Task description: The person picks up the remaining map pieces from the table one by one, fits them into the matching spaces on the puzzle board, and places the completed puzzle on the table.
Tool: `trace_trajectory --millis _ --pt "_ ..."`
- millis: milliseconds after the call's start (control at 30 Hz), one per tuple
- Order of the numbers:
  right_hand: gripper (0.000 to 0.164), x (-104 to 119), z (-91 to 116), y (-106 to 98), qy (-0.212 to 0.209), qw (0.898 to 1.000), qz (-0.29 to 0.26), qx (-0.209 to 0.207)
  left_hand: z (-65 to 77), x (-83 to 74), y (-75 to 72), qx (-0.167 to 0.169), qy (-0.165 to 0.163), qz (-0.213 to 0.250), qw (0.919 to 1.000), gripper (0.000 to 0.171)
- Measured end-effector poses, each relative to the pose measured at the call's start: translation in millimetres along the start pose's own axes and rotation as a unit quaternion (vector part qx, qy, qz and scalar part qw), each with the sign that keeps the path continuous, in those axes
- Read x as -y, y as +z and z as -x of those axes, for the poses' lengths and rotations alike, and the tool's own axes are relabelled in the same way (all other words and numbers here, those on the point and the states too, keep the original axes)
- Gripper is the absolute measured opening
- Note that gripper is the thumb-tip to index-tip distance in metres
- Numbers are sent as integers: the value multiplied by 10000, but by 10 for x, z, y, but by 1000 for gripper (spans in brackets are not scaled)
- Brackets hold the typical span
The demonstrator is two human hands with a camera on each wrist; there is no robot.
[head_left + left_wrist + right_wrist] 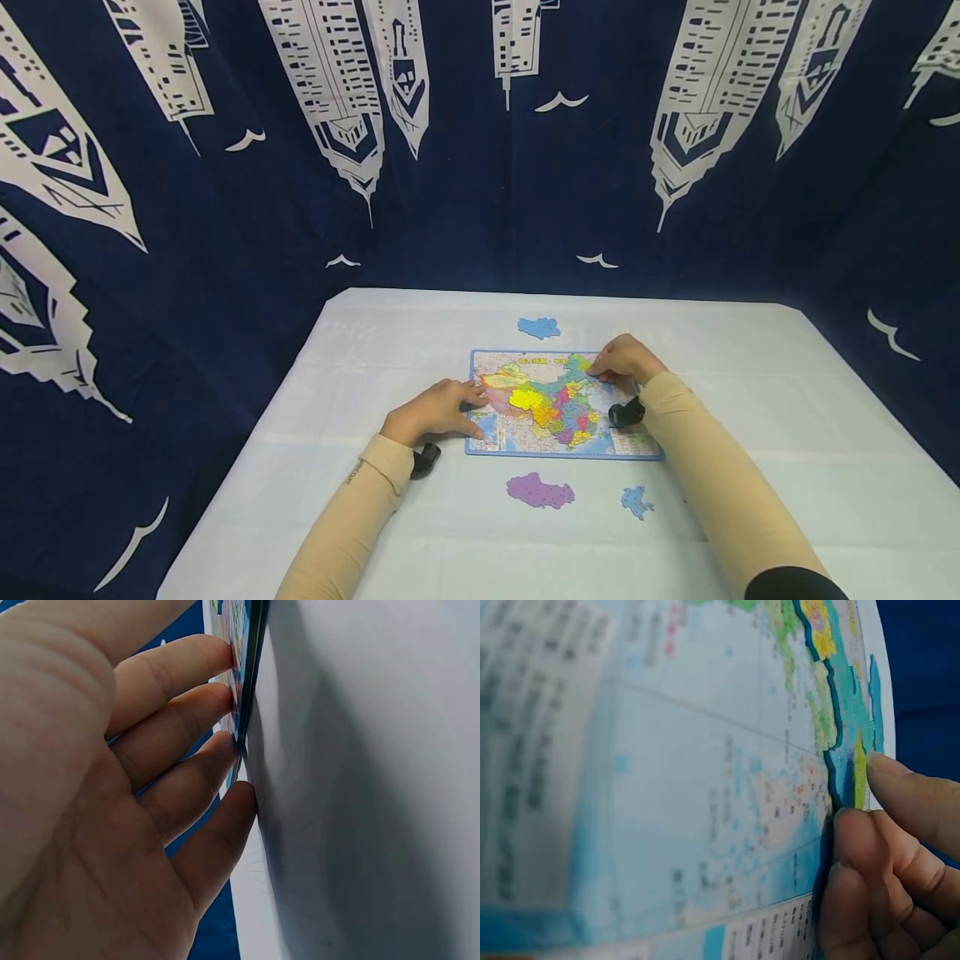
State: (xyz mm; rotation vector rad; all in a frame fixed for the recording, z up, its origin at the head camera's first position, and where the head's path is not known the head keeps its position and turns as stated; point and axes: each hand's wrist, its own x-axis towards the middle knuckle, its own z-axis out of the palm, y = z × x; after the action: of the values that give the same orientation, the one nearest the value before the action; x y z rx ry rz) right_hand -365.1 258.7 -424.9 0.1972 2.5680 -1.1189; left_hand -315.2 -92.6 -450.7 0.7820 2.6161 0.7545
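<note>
Head view: a navy curtain [495, 208] printed with white upside-down towers and birds hangs at twelve o'clock, behind a white-covered worktop [750, 358]. Two beige sleeves reach in, the right sleeve [727, 492] from five o'clock and the left sleeve [337, 521] from seven. Between the hands, a blue-bordered map puzzle [540, 450] of multicoloured regions lies flat on the worktop. At its nine o'clock edge the left hand [437, 411] is spread, fingers extended and a little bent, fingertips resting there without gripping. At its two o'clock side the right hand [628, 358] has thumb and fingers curled in close to the map region's edge; whether they pinch a piece I cannot tell. Loose on the worktop around the puzzle are a purple piece [540, 491] at six o'clock, a light-blue piece [538, 327] between eleven and twelve, and a smaller blue piece [637, 502] at five.
</note>
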Motion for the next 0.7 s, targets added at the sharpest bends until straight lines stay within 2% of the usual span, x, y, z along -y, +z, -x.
trace_trajectory --millis 200,433,700 --pt "15 -2 56 -48 -280 9995 129 63 -6 13 2 8 52 -60 10000 65" --pt "21 -4 122 -143 -319 9993 204 22 -2 3 -2 -17 39 -46 10000 64" --pt "20 9 313 -221 -646 9975 107 251 -7 9 12 -32 33 -22 10000 64"
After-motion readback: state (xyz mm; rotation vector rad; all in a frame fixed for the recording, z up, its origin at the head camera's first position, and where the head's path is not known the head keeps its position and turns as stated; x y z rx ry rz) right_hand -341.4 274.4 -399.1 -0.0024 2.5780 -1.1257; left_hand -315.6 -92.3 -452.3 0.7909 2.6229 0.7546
